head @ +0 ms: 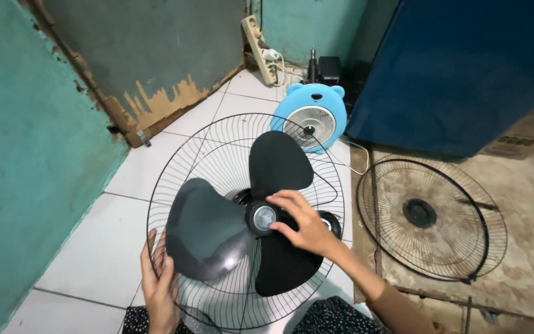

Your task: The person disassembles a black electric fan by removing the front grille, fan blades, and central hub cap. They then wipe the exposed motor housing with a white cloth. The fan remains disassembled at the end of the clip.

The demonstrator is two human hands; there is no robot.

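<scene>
On the tiled floor, the rear wire guard carries the dark three-blade fan blade, already seated on its hub. The front guard lies apart on the mat, not yet fitted. The left hand has its fingers wrapped on the guard's rim; the right hand has its fingers pinched around the centre cap.

The left hand reaches up from below, fingers curled (thumb side hidden). The right hand extends leftward, fingertips pinched together, forearm bare.
</scene>
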